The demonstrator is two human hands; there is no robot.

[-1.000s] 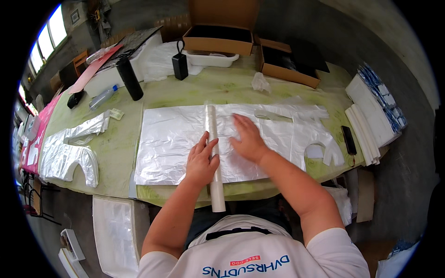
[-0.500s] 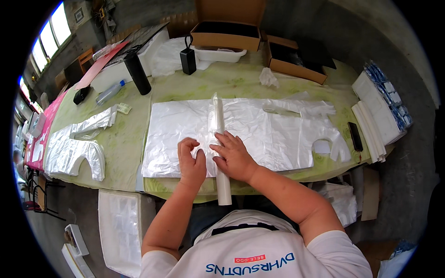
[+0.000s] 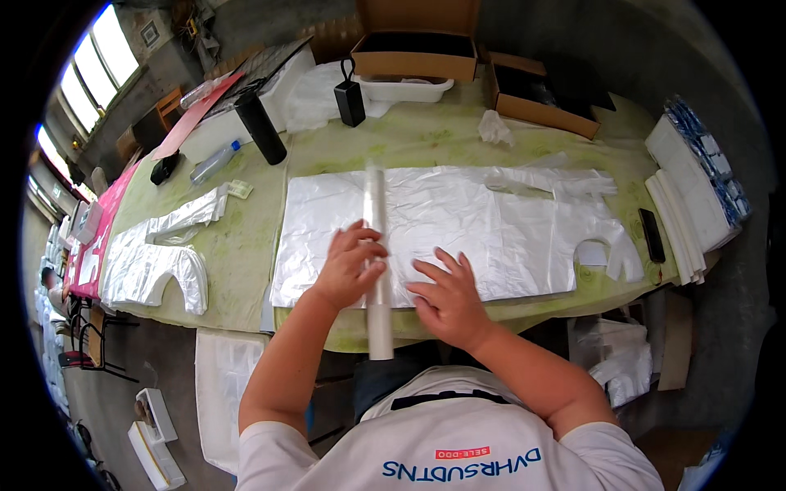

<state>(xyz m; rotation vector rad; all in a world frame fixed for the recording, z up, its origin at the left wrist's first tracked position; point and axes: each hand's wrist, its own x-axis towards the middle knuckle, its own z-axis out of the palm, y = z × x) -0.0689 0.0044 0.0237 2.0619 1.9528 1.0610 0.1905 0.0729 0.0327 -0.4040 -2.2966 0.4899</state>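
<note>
A pale, whitish tube-like roll (image 3: 379, 323) lies across a flat sheet of translucent white plastic (image 3: 458, 217); its near end sticks out past the table's edge. My left hand (image 3: 350, 266) rests on the roll, its slightly bent fingers apart and reaching over it without wrapping round. To the right of the roll, my right hand (image 3: 450, 299) is over the sheet's near edge, fingers spread and nothing in them. The sheet's right part has sleeve-like arms and a curved cut-out, like a plastic gown.
A similar folded plastic garment (image 3: 155, 266) lies at the left. Behind stand a black cylinder (image 3: 260, 129), a clear bottle (image 3: 214, 164), a black box with a loop (image 3: 350, 105) and open cardboard boxes (image 3: 544, 106). A phone (image 3: 651, 236) and white stacks (image 3: 675, 229) are at the right.
The roll has shifted left along the sheet. My right hand has come off it to the right, and my left hand has moved onto it. The view has shifted slightly.
</note>
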